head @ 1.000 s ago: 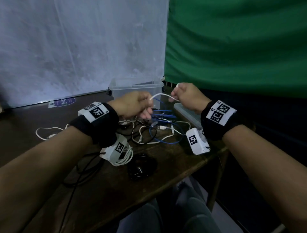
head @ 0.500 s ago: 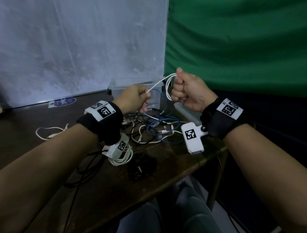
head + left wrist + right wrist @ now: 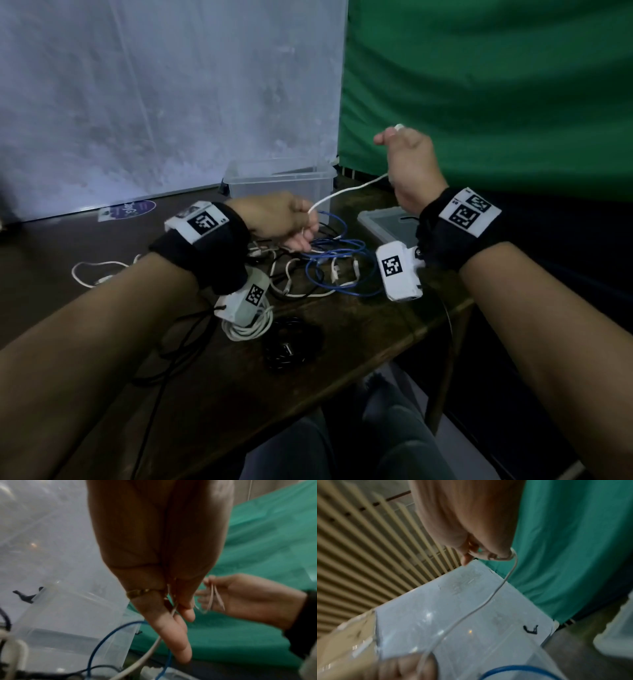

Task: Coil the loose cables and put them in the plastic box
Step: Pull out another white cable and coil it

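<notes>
So the person is mid-coil on a white cable (image 3: 346, 193) right now. The left hand (image 3: 277, 219) is pinching it low over the tangle, fingers curled round it, while the right hand (image 3: 409, 161) is sitting higher up near the far right corner of the table (image 3: 342, 342), closed around loops of the same cable, with the cable running between the two hands.

Progress-wise I'd say it's early days. The plastic box (image 3: 279, 181) is sitting at the far edge of the table and looks like it's got nothing in it yet, though it's see-through and dim so I'm not swearing to it. Its lid (image 3: 387, 222) is lying just beside it on the right. A white bundle (image 3: 248, 323) and a black bundle (image 3: 291, 346) near the front edge are looking already coiled. The blue cable (image 3: 339, 263) and a mess of other white and black ones are lying loose in the middle, plus one small white cable (image 3: 92, 272) off toward the left edge.

Handy bit: the left wrist view is showing a couple of strands wrapped round the right hand's fingers (image 3: 211, 597), which the head view is hiding behind the back of the hand. The right wrist view is mostly blur, just the cable dropping away from the fist.
</notes>
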